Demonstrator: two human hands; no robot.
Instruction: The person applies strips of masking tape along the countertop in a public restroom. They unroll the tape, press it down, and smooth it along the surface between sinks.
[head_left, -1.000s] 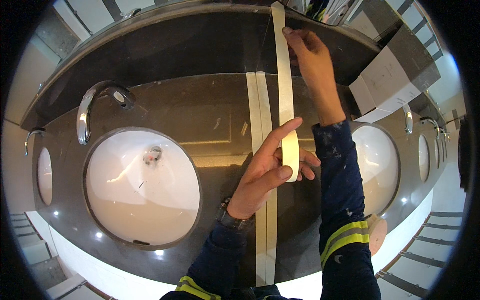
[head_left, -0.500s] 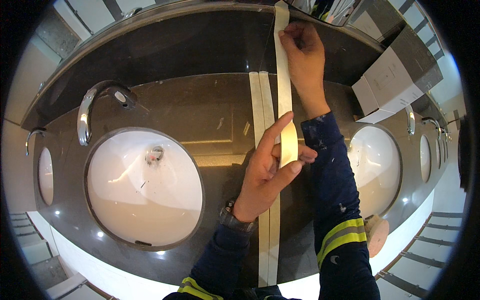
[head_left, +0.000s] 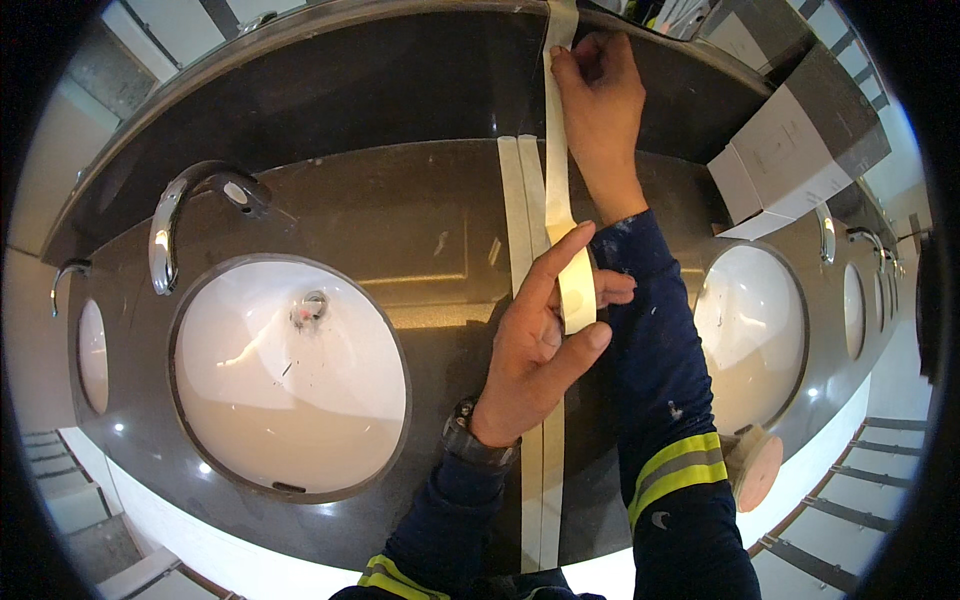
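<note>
Over a glossy dark stone tabletop [head_left: 350,205], a roll of pale-yellow tape [head_left: 577,300] was held in a person's bare left hand [head_left: 530,355]

Near the middle of the view, the left hand was loosely clamped on the roll, its forefinger and thumb spread apart along the roll's left side and other fingers showing past its right (how they met its core was hidden). From the roll, a narrow pale-yellow strip of tape [head_left: 556,130] ran up across the dark upright stone backsplash [head_left: 350,90] to its top edge. High on that strip, the bare right hand [head_left: 602,110] was clamped on the tape, its remaining fingers curled in.

Just left of this strip, two long cream tape strips [head_left: 515,200] lay side by side down the tabletop, partly covered by the left hand. A dark wristwatch [head_left: 465,435] circled the left wrist, and a navy sleeve with a yellow-and-grey band [head_left: 665,350] covered the right forearm.

To the left was a white oval sink [head_left: 240,410], with a curved chrome faucet [head_left: 164,235] behind it. To the right, past the forearm, stood another white oval basin [head_left: 750,345], and behind that a white cardboard box [head_left: 785,160]. Beside the right sleeve showed a round pinkish-tan object [head_left: 762,475], its kind unclear.
</note>
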